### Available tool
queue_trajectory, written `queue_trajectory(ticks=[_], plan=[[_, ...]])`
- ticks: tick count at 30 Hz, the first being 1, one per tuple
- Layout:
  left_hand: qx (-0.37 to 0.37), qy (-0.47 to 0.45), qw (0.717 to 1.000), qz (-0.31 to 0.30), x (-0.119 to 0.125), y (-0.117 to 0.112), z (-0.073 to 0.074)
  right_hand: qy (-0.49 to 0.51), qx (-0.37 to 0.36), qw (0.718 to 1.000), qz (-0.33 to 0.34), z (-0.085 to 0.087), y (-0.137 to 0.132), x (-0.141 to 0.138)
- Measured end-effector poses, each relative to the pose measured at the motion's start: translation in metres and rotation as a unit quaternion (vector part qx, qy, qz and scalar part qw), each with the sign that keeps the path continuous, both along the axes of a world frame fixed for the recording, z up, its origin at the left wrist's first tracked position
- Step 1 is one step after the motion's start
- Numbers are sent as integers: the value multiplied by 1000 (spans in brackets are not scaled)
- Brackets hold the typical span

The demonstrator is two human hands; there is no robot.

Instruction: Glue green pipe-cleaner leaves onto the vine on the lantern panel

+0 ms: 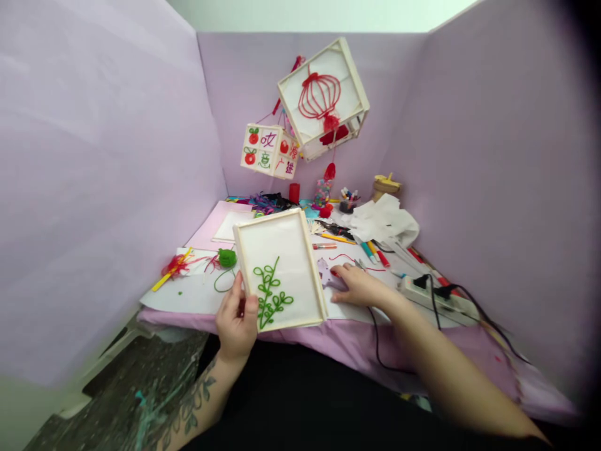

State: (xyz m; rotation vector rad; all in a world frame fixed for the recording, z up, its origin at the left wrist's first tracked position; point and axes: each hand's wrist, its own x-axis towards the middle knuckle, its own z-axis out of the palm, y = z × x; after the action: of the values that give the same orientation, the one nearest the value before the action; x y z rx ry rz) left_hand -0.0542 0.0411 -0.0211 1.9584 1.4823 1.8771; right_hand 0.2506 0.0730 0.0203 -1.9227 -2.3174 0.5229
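Left hand (237, 322) fingers clamp the frame (286, 263), tilted apparently for viewing; right hand (359, 287) covers glue gun (325, 275), grip indeterminate.

The framed panel (280, 273) at centre has a rim of pale, bare-looking wood around a matt white sheet, either paper or thin cloth. The sprig (268, 294) on it is fuzzy green chenille wire. At upper centre, the large lantern (323, 97) has the same wood bars, matt white faces and fuzzy red wire. The worktop (338, 338) is covered in smooth lilac cloth. At right, the power strip (408, 287) is white, slightly glossy plastic. The crumpled sheets (382, 219) above it look like thin matt paper.
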Motion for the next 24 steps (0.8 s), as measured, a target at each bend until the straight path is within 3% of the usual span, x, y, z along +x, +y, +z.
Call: queue_trajectory(ticks=[4, 8, 10, 12, 13, 15, 20, 24], plan=[[-20, -1, 1000, -2, 4, -1, 8, 40, 4, 999, -5, -9, 3, -1], [-21, 17, 1000, 1, 5, -3, 14, 125, 38, 991, -16, 9, -4, 24], [-20, 20, 1000, -1, 5, -3, 16, 291, 91, 949, -80, 20, -16, 37], [-17, 21, 1000, -3, 7, -2, 18, 439, 116, 882, -129, 29, -31, 41], [-12, 24, 1000, -5, 8, -2, 19, 483, 118, 857, -132, 32, -38, 38], [6, 36, 999, -12, 10, -2, 22, 523, 121, 837, -106, 37, -51, 24], [42, 63, 997, -27, 16, -6, 27, 457, 163, 870, -84, 37, -77, -32], [35, 72, 996, -30, 19, -10, 28, 393, 232, 887, -61, 26, -85, -57]])
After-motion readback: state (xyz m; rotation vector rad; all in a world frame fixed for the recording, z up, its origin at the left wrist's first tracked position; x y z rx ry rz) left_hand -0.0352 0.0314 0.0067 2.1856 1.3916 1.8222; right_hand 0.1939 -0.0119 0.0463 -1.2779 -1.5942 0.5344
